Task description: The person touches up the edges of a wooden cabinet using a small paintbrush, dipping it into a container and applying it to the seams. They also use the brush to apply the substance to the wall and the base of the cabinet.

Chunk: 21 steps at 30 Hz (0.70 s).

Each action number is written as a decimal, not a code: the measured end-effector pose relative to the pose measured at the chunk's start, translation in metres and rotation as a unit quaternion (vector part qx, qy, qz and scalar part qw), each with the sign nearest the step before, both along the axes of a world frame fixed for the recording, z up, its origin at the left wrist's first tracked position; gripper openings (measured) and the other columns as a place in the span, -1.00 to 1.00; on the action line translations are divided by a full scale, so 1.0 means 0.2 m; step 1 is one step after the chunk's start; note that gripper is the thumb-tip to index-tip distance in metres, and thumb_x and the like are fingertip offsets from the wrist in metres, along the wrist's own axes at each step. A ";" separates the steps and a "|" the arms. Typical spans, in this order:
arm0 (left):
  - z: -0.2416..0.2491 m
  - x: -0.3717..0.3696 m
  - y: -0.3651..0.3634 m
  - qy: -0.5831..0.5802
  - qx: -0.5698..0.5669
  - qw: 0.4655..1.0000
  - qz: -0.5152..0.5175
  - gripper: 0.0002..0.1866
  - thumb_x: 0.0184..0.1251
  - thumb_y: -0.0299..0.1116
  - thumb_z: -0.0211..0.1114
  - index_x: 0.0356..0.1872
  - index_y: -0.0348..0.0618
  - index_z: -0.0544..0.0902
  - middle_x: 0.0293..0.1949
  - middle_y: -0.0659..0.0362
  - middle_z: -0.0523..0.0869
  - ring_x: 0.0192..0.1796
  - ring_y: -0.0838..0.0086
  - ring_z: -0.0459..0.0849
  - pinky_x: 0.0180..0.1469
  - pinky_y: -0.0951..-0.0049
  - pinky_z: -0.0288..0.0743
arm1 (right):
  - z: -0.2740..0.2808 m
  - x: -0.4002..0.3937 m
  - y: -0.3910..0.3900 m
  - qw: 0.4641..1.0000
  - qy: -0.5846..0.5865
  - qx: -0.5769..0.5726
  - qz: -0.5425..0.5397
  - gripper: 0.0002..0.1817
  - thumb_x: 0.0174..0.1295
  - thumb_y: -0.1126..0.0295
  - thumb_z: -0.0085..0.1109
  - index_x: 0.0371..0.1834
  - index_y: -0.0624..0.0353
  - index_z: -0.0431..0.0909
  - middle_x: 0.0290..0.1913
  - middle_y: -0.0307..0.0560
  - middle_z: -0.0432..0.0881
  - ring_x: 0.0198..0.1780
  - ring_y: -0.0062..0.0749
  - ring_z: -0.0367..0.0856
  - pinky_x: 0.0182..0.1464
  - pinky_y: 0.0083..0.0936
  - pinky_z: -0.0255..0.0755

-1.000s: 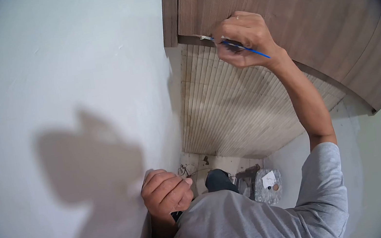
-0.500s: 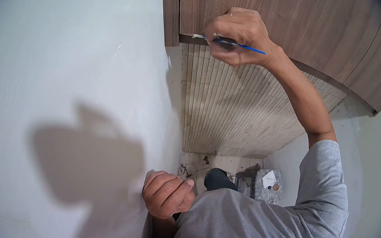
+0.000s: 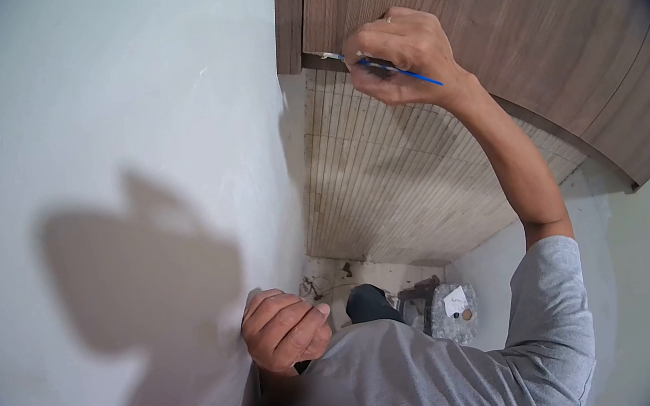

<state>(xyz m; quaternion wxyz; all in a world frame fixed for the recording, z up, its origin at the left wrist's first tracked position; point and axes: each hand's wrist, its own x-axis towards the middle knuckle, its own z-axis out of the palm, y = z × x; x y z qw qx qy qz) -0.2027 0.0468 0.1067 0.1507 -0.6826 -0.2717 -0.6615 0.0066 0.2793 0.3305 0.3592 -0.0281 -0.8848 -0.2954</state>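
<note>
A thin blue-handled paintbrush (image 3: 426, 79) is pinched in my right hand (image 3: 406, 55). Its whitish tip points left, right at the lower edge of the wood-grain cabinet (image 3: 515, 15), near the corner by the white wall (image 3: 115, 91). The knuckles of that hand overlap the cabinet front in this view. Low down, beside the wall, my left hand (image 3: 286, 326) has its fingers curled in towards the palm. I cannot tell what, if anything, lies inside those fingers.
Under the cabinet is a surface of narrow beige ribbed tiles (image 3: 372, 179). Down on the floor, a speckled grey surface (image 3: 451, 325) carries a white paper (image 3: 455, 301) and small round items. Shadows fall across the left wall.
The view has shifted slightly, so the cabinet edge and my right hand with the paintbrush sit a little higher and further left. My left hand stays curled by the wall.
</note>
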 end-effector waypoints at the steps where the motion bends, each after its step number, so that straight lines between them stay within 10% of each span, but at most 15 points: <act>1: 0.00 0.00 0.00 0.000 -0.001 1.000 0.000 -0.78 -0.12 -0.57 0.34 -0.38 -0.12 0.79 -0.51 0.24 0.67 -0.47 0.39 0.66 -0.44 0.39 0.47 | 0.00 0.00 0.00 1.000 0.001 -0.001 -0.001 -0.84 -0.06 0.49 0.40 -0.46 -0.07 0.63 -0.57 -0.44 0.66 -0.57 -0.63 0.55 -0.43 -0.57 0.34; 21: 0.02 -0.01 -0.01 0.014 -0.015 1.000 0.000 -0.90 0.10 -0.54 0.36 -0.35 -0.17 0.74 -0.51 0.20 0.66 -0.46 0.36 0.64 -0.45 0.36 0.51 | -0.01 0.01 0.00 1.000 0.008 -0.018 0.005 -0.84 -0.08 0.46 0.36 -0.47 -0.05 0.56 -0.61 -0.40 0.57 -0.58 -0.53 0.51 -0.42 -0.50 0.33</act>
